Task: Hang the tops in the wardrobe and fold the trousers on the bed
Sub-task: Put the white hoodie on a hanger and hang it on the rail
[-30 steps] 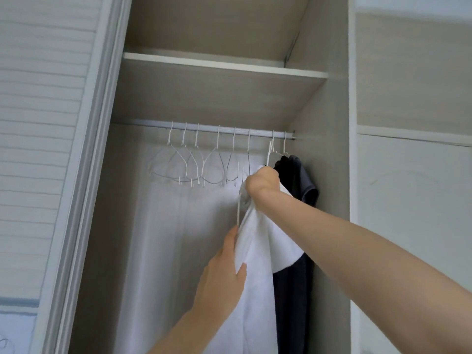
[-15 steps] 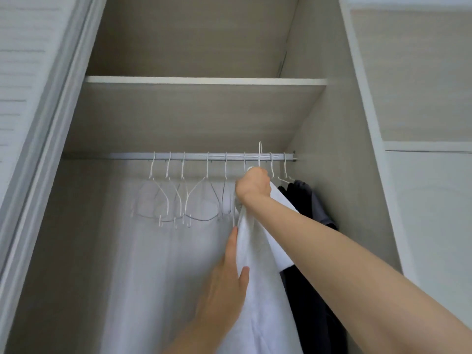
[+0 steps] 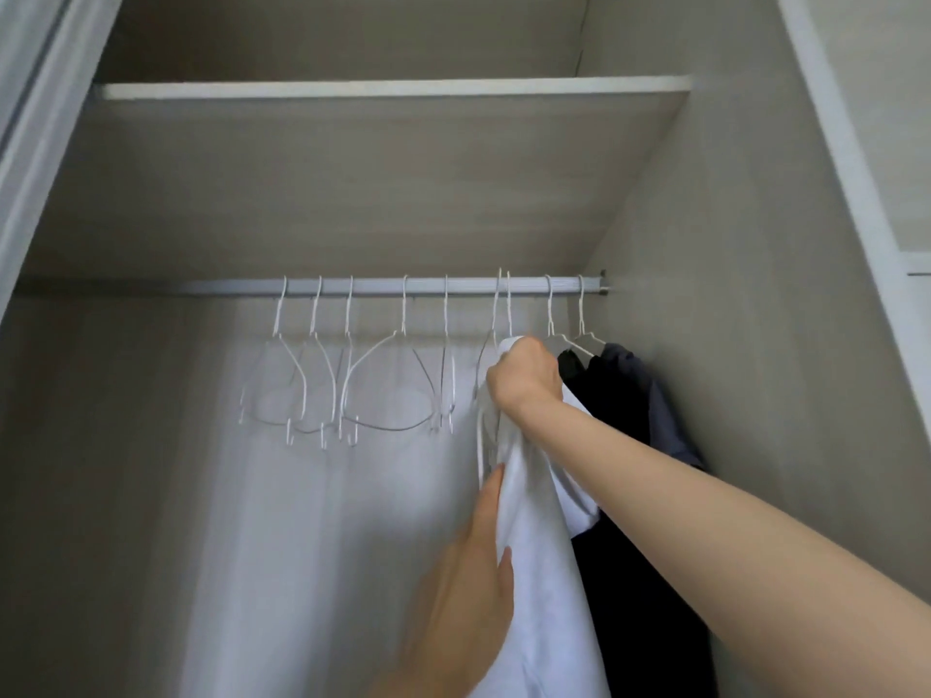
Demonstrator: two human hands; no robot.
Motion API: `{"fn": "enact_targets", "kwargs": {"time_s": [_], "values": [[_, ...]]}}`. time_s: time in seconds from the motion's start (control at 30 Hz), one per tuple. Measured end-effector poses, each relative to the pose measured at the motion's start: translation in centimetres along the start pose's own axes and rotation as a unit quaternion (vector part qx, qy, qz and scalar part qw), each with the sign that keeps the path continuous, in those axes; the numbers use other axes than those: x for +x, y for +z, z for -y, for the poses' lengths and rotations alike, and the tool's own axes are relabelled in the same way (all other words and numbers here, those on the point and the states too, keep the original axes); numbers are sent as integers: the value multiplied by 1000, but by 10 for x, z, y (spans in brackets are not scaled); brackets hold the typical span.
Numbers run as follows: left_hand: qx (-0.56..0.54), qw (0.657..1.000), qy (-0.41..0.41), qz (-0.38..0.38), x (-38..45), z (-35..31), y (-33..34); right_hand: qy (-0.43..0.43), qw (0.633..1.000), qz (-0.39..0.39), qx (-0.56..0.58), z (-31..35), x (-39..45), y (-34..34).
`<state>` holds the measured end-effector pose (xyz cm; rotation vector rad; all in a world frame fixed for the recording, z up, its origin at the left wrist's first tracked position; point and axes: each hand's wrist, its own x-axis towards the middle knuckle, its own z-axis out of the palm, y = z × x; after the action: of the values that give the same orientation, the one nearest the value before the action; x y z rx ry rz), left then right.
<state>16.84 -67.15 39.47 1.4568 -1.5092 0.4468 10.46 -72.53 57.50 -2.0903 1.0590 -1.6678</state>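
Observation:
A white top (image 3: 539, 586) hangs on a white wire hanger whose hook (image 3: 501, 304) sits at the wardrobe rail (image 3: 383, 286). My right hand (image 3: 526, 380) grips the top's neck and the hanger just below the rail. My left hand (image 3: 468, 586) holds the white fabric lower down, thumb in front of the cloth. To the right hang a black top (image 3: 635, 571) and a dark grey top (image 3: 660, 410) on their own hangers, against the wardrobe's right wall.
Several empty white wire hangers (image 3: 352, 385) hang on the rail to the left. A shelf (image 3: 393, 88) spans the wardrobe above the rail. A sliding door frame (image 3: 35, 143) stands at the left.
My right hand has lifted the hanger with the white top up to the rail, where its hook now sits. The view has tilted up and closer. My left hand stays on the fabric.

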Motion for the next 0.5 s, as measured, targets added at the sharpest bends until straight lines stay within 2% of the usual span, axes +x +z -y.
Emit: {"fn": "enact_targets", "kwargs": {"time_s": [0.23,0.33,0.5], "values": [[-26,998,49,30,-25,-10,10,13,1000,-17,7,-27,-32,-16],[5,997,77,-23,-23,-23,9,-8,1000,-27,-6,-32,-42,-30],[-13,989,94,-111,-17,-46,3,-9,1000,-26,-15,-39,-58,-45]]}}
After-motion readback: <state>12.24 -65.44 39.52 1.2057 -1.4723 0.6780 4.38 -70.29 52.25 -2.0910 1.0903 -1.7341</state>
